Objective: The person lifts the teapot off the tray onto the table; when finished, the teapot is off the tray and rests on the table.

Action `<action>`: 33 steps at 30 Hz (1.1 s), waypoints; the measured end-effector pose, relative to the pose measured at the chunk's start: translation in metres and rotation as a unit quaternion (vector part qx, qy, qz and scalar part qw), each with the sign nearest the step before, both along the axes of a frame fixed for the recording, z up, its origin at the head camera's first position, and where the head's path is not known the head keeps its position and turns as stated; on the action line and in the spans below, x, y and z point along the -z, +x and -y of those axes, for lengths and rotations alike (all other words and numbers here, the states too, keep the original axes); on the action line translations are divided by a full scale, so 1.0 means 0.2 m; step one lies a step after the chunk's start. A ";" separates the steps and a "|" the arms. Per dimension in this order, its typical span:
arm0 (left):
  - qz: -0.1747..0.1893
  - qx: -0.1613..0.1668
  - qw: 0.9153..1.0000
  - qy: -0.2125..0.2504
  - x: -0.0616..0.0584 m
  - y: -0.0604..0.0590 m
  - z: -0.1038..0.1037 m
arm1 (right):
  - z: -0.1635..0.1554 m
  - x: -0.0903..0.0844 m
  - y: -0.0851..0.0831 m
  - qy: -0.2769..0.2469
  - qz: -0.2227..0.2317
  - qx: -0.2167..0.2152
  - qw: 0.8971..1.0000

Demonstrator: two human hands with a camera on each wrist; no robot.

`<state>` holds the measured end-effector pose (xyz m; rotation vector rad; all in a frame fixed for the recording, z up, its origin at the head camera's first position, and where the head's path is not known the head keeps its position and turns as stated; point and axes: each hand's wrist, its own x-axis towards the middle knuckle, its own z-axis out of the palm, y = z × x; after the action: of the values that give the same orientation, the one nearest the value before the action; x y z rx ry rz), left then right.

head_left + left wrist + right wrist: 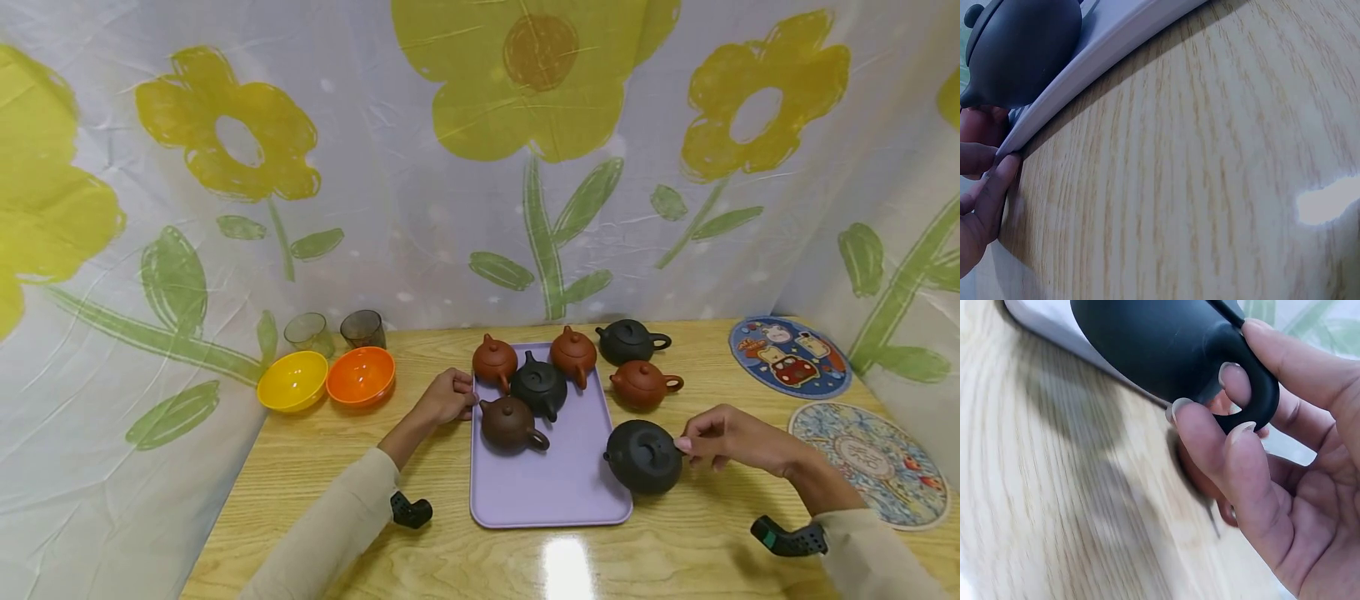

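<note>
Left hand (979,187) at nine o'clock pinches the lilac tray's (1094,53) edge; a dark teapot (1019,50) sits at eleven o'clock, above the wooden table (1197,175)

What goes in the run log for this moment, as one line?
right hand: grips handle of black teapot at tray's right edge | left hand: pinches lilac tray left rim | four teapots on tray, three beyond it
</note>
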<state>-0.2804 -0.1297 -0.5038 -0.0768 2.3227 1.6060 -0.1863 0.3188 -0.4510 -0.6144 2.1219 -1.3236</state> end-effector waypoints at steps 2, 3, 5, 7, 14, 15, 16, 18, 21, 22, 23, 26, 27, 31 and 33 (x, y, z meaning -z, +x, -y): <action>0.000 0.000 1.000 0.001 0.00 0.00 0.00 | -0.02 0.01 -0.01 0.002 0.001 0.002 1.000; 0.000 0.000 1.000 0.002 0.00 0.00 0.00 | -0.03 0.01 -0.01 0.002 0.002 0.002 1.000; 0.000 0.000 1.000 0.003 0.00 0.00 0.00 | -0.05 0.02 -0.02 0.004 0.004 0.006 1.000; 0.001 0.000 1.000 0.003 0.00 0.00 0.00 | -0.07 0.03 -0.03 0.006 0.007 0.011 1.000; 0.000 -0.001 1.000 -0.003 0.00 0.00 0.00 | -0.11 0.06 -0.05 0.028 0.012 0.039 0.999; 0.000 -0.001 1.000 -0.005 0.00 0.00 0.00 | -0.12 0.06 -0.05 0.030 0.013 0.043 0.999; 0.001 -0.002 1.000 -0.006 -0.01 0.00 0.00 | -0.12 0.06 -0.06 0.031 0.013 0.046 0.998; 0.000 -0.002 1.000 -0.008 0.00 0.00 0.00 | -0.13 0.07 -0.06 0.029 0.016 0.050 0.998; -0.001 -0.001 1.000 -0.010 0.00 0.00 0.00 | -0.14 0.08 -0.07 0.022 0.022 0.052 0.998; -0.002 0.000 1.000 -0.011 0.00 0.00 0.00 | -0.14 0.09 -0.07 0.020 0.024 0.051 0.998; -0.002 0.000 1.000 -0.012 0.00 0.00 0.00 | -0.15 0.09 -0.08 0.019 0.026 0.050 0.998; -0.002 0.001 1.000 -0.010 0.00 0.00 0.00 | -0.16 0.10 -0.08 0.021 0.029 0.046 0.998; -0.001 0.001 1.000 -0.010 0.00 0.00 0.00 | -0.16 0.11 -0.09 0.023 0.028 0.045 0.998; 0.001 0.002 1.000 -0.006 0.00 -0.01 0.00 | -0.17 0.12 -0.09 0.038 0.026 0.049 0.998; 0.003 0.001 1.000 -0.005 0.00 -0.01 0.00 | -0.18 0.12 -0.09 0.048 0.027 0.056 0.997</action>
<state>-0.2820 -0.1302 -0.5045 -0.0817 2.3260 1.5921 -0.2041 0.3540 -0.4748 -0.4206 2.1886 -1.2750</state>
